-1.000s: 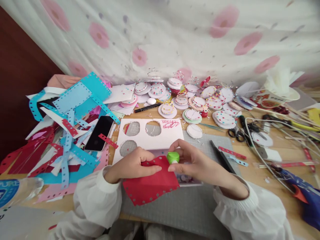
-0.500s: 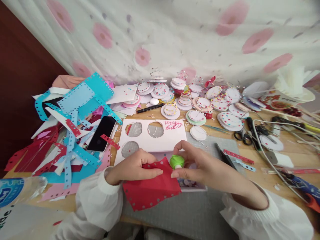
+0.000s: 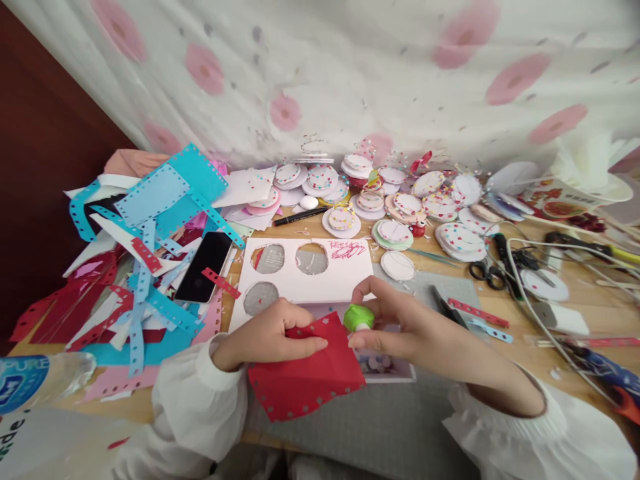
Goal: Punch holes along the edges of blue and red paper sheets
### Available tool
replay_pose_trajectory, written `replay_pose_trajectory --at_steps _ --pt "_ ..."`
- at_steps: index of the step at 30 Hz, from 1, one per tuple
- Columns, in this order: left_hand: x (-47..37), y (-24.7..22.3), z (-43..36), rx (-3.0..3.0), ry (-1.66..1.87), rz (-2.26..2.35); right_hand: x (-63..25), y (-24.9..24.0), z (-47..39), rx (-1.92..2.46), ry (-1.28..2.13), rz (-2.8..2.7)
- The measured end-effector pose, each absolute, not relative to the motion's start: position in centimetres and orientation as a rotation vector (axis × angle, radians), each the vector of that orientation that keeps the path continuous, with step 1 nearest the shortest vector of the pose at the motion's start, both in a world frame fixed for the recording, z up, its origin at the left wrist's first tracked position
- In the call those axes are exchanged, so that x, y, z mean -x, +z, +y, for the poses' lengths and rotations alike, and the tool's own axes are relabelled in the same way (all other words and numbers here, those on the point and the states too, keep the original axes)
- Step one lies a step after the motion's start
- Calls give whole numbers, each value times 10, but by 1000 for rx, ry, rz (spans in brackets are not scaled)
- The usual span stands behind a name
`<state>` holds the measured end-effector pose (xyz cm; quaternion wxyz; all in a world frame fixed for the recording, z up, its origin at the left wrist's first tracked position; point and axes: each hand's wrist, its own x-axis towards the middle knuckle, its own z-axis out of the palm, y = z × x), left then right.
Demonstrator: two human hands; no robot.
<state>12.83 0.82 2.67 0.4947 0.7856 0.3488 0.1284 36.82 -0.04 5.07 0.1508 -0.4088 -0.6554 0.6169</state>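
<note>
A red paper sheet (image 3: pixel 307 377) with small holes along its edges is pinched by my left hand (image 3: pixel 277 337), thumb on top. My right hand (image 3: pixel 397 327) grips a small green punch (image 3: pixel 358 319) with a white lower part, just off the sheet's upper right edge. Below and behind the punch lies an open shallow box (image 3: pixel 397 379) with small paper bits inside. A white card (image 3: pixel 293 289) with large round cutouts and red scribbles sits behind my hands. The fingertips under the red sheet are hidden.
Paper strips and sheets (image 3: pixel 145 287) with a black phone (image 3: pixel 203 267) lie at left, near a bottle (image 3: pixel 45 380). Small round paper tiers (image 3: pixel 341 219) line the back. Scissors (image 3: pixel 487 273), a cable and tools lie at right, beside a grey mat (image 3: pixel 400 427).
My right hand has moved slightly right with the green punch, which is now tilted and farther from the sheet's edge. My left hand and the red sheet have barely shifted.
</note>
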Motion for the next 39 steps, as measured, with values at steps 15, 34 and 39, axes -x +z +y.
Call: replay_pose_trajectory --at_steps 15,34,39 --pt "-126 22 10 -1892 242 873 -368 53 -2 1210 1758 -1909" --pt "-127 24 10 -1892 302 844 -366 55 -3 1245 1787 -2005" --pt "-129 28 9 -1899 260 872 -361 55 -4 1251 1668 -2127"
